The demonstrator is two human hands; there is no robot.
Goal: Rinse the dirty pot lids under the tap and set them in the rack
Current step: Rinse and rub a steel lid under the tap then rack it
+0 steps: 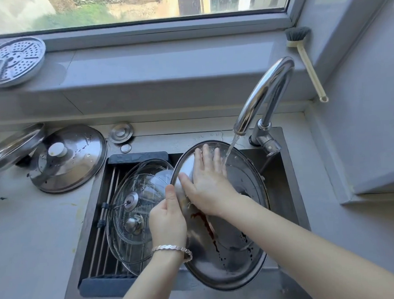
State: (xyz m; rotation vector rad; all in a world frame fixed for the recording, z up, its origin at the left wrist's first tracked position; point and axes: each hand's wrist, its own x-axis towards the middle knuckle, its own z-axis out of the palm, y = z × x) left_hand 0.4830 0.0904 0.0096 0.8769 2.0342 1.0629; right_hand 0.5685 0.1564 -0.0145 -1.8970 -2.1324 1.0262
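Head view shows a big steel lid (224, 252) held on a tilt in the sink (285, 190), right under the tap (264, 93), w/ its hollow side up. Water (229, 149) from the tap lands on the top part of it. The left hand (167, 223) grips the lid's rim on the side away from the tap, thumb on the inside & fingers curled round the back. The right hand (209, 183) lies flat on the inside, just below the tap's mouth, fingers straight, pressing on the metal. Dark red-brown drips run down the lower part, so I think the rinse isn't done yet. This lid looks wide, hard & prob. a bit heavy. Wet metal is slippy, so the rim is the best place to hold it, w/ the other hand flat on it to keep it steady. Its knob is hidden on the back. Left of the tap, the rack (101, 228) sits over the sink w/ glass lids (145, 190) in it. Glass can crack, so the steel one should go in softly, not bang. Further left of the tap, on the counter (34, 230), a steel lid w/ a white knob (75, 162) & one more tilted steel lid (11, 148) wait.
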